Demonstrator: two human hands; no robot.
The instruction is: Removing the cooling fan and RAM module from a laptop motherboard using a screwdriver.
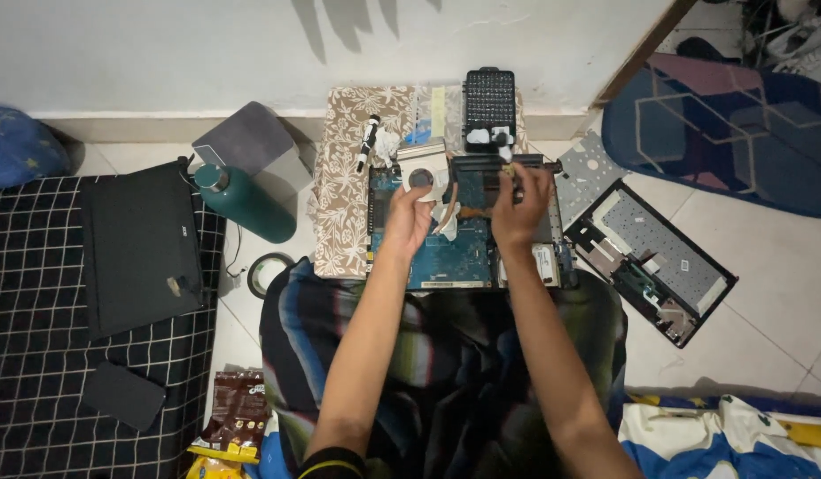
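Note:
An opened laptop base with a blue circuit board (450, 253) lies on a floral-patterned mat (344, 191) in front of my lap. My left hand (409, 213) rests on the board beside the round cooling fan (420, 178), fingers bent around the fan area. My right hand (519, 202) is pinched on a small tool or part at the board's upper right edge; what it holds is too small to name. A black case of screwdriver bits (489, 106) stands open just beyond the laptop.
A detached keyboard panel (650, 257) and a grey metal plate (588, 168) lie on the tiles to the right. A green bottle (246, 202), tape roll (269, 270), closed black laptop (140, 244) and dark phone (124, 395) sit left. Snack packets (233, 417) lie near my knee.

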